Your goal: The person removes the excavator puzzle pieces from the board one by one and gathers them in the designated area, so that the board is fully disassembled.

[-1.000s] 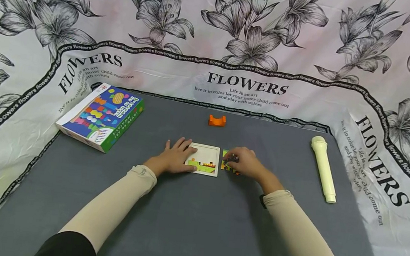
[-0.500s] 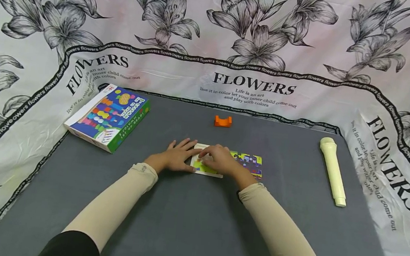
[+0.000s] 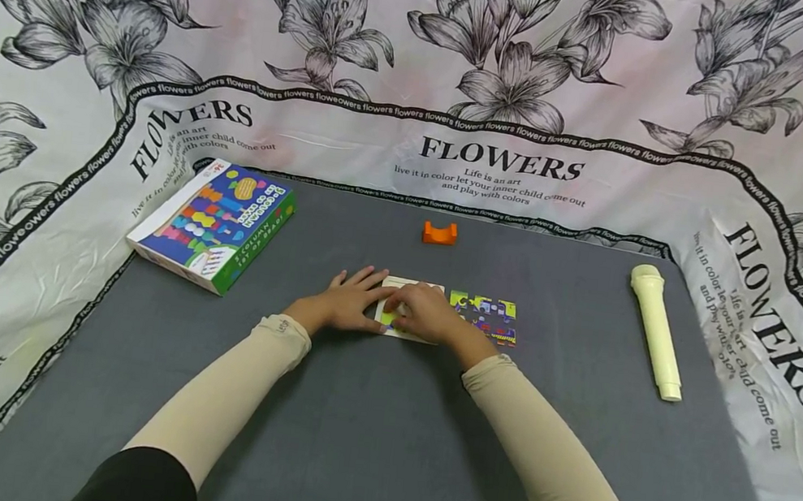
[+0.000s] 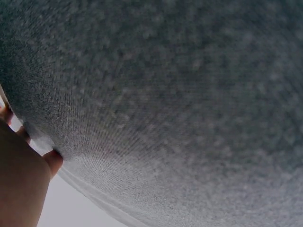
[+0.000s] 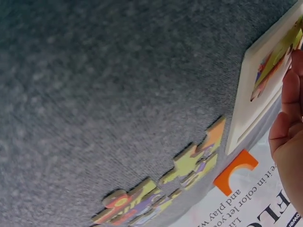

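A small jigsaw puzzle tray (image 3: 398, 282) with a pale rim lies on the grey table in the head view. My left hand (image 3: 344, 303) rests on its left edge with fingers spread. Over the tray, my right hand (image 3: 428, 312) has its fingers curled down, pinching a puzzle piece that they mostly hide. Fitted pieces show inside the tray (image 5: 246, 90) in the right wrist view. Loose puzzle pieces (image 3: 486, 315) lie just right of the tray. The left wrist view has only part of my left hand (image 4: 23, 175) and the cloth.
An orange arched block (image 3: 440, 234) sits behind the tray. A blue and green toy box (image 3: 213, 223) lies at the back left. Toward the right is a pale yellow tube-shaped thing (image 3: 655, 334). Flower-printed cloth (image 3: 354, 143) borders the table's back and sides.
My right hand has moved left from the loose pieces to over the tray, uncovering those pieces. The left hand stays on the tray's left edge. The head view has shifted slightly.
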